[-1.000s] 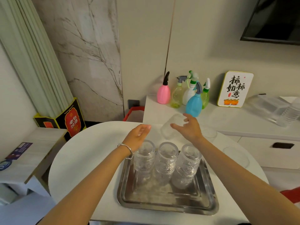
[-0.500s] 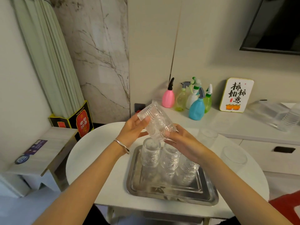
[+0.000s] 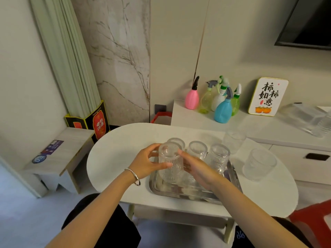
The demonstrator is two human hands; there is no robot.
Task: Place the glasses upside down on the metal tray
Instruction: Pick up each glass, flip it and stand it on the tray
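My left hand (image 3: 146,162) and right hand (image 3: 196,168) are both wrapped around one clear ribbed drinking glass (image 3: 170,162), left fingers curled on its left wall with the thumb across the front, right fingers pressed against its right wall. I read this glass as inverted: thick base up, mouth down, long axis close to vertical. Its lower rim sits at the front-left part of the rectangular shiny metal tray (image 3: 180,191); I cannot tell whether it touches the tray floor or is just above it. A thin silver bangle (image 3: 134,177) rings my left wrist. Behind the held glass, three more ribbed glasses stand base-up in a row across the tray: the left one (image 3: 177,143) mostly hidden, the middle one (image 3: 198,150), the right one (image 3: 220,156). The tray rests on a white oval table (image 3: 116,156). Off the tray, to the right on the table, two smoother clear tumblers stand mouth-up: the far one (image 3: 233,141) and the near one (image 3: 259,164). Beyond, on a white counter (image 3: 259,127), a cluster of plastic spray bottles, pink (image 3: 192,97) and blue (image 3: 223,110) the plainest.
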